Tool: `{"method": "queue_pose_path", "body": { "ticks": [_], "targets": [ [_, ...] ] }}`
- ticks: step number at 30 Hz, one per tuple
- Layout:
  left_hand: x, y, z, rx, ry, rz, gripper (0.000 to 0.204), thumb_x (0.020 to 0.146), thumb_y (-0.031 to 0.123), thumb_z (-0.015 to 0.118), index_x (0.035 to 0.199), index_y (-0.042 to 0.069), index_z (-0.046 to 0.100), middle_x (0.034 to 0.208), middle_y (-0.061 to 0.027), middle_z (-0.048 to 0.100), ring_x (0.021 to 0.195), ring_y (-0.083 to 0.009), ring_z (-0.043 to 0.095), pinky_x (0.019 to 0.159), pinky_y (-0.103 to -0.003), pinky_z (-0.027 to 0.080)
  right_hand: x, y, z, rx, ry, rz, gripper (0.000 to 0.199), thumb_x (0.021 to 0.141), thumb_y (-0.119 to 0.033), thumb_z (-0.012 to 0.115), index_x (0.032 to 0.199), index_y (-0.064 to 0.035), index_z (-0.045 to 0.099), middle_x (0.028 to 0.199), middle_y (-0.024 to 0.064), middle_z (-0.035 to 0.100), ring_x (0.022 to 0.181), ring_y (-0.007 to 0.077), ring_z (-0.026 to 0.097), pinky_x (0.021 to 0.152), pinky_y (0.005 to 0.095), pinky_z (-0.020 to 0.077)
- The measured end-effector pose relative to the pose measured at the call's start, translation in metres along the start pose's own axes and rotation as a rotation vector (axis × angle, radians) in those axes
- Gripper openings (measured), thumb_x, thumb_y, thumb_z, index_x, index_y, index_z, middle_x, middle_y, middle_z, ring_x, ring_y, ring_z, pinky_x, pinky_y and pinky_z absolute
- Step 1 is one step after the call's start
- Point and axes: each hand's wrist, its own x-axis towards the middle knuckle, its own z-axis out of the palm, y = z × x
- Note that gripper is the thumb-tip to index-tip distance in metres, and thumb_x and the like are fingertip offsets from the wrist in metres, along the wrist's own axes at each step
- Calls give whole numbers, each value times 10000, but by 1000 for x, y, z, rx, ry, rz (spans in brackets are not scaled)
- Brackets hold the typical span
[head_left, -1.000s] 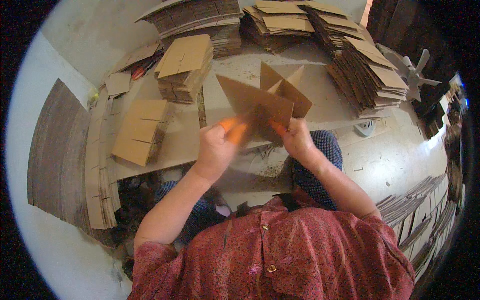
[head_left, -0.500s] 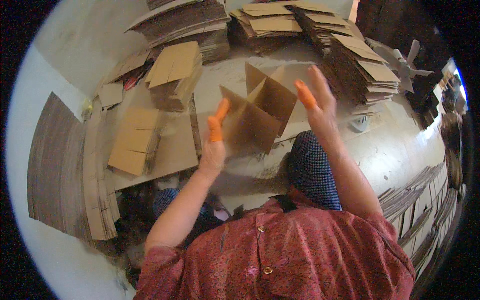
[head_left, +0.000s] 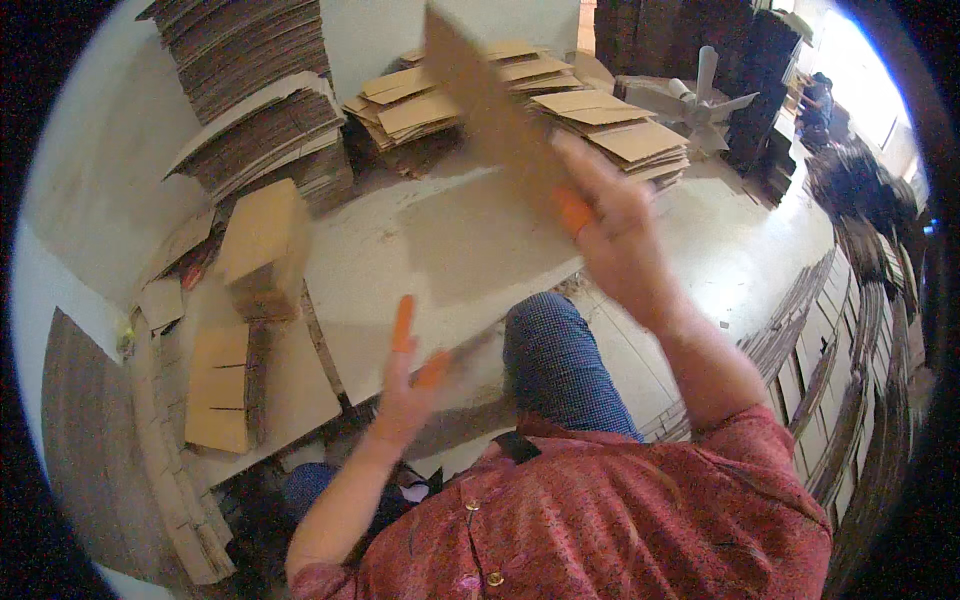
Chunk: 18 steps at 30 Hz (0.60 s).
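My right hand [head_left: 612, 215], blurred by motion and with an orange finger cover, grips a brown cardboard partition [head_left: 490, 110]. The partition is folded nearly flat and held up over the work surface, its far end pointing up and away. Lower and to the left, my left hand [head_left: 402, 385] is empty; its fingers are apart, with orange covers on the thumb and a finger. Close to that hand, at the left, a pile of slotted cardboard pieces [head_left: 217, 390] lies on the white work surface [head_left: 370, 290]. Behind it stands a taller pile of cardboard pieces [head_left: 262, 240].
Piles of folded cardboard partitions [head_left: 415, 110] stand at the back, with another pile [head_left: 620, 135] farther right. Large cardboard sheets [head_left: 245, 60] are stacked at the far left. A pale fan [head_left: 700, 105] stands at the back right. Stacked cardboard [head_left: 830, 340] lines the right side.
The cardboard partition, spread open between both hands before, is now folded nearly flat and raised in my right hand. My left hand is lower and away from it. The view has turned right.
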Motion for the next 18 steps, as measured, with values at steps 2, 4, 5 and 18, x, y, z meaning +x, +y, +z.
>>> {"method": "queue_pose_path", "body": {
  "ticks": [2,4,5,18],
  "targets": [
    [4,-16,-33,201,83,-27,567,841,114,557,1326,-28,299,1394,-157,297,1296,-252,268,1058,-328,201,32,4,-15,-303,88,-82,362,822,-2,475,1184,-8,494,1090,244,551,1001,322,570,859,336,432],
    [13,-37,-71,400,179,8,561,831,129,575,1309,-28,326,1366,-178,335,1280,-284,296,1053,-336,224,62,64,-13,-697,155,-230,374,842,-3,383,1205,-37,465,1172,225,509,1073,348,509,909,399,403],
    [23,-41,-90,520,220,-4,566,823,131,586,1305,-22,332,1365,-187,328,1275,-298,298,1047,-344,238,76,83,-13,-732,21,-103,427,822,24,361,1233,-61,441,1238,213,461,1136,361,449,947,413,366],
    [123,-119,-231,1170,74,-130,480,793,172,602,1222,28,443,1136,-219,518,1046,-356,501,879,-407,404,53,167,20,-1145,-264,125,452,866,-376,489,1190,-62,468,1264,215,431,1175,387,400,927,486,361]
  ]
}}
